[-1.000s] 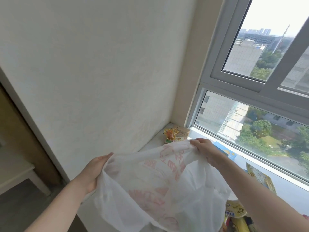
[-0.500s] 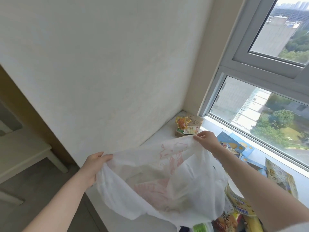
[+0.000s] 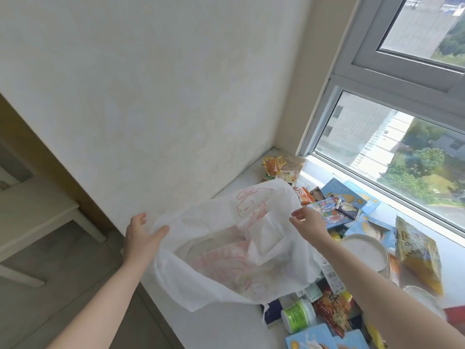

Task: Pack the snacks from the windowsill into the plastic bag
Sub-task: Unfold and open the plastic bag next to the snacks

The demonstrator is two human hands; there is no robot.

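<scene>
Head view: my left hand grips the plastic bag rim at nine o'clock; my right hand pinches the three o'clock edge. The bag sags over the windowsill, snacks just beside it. I judge the thin film could slip, collapsing the mouth.

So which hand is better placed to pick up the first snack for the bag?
The right hand, probably. It is at the plastic bag's near edge, right beside the snack packets on the windowsill. The left hand holds the bag's far side, away from them.
</scene>
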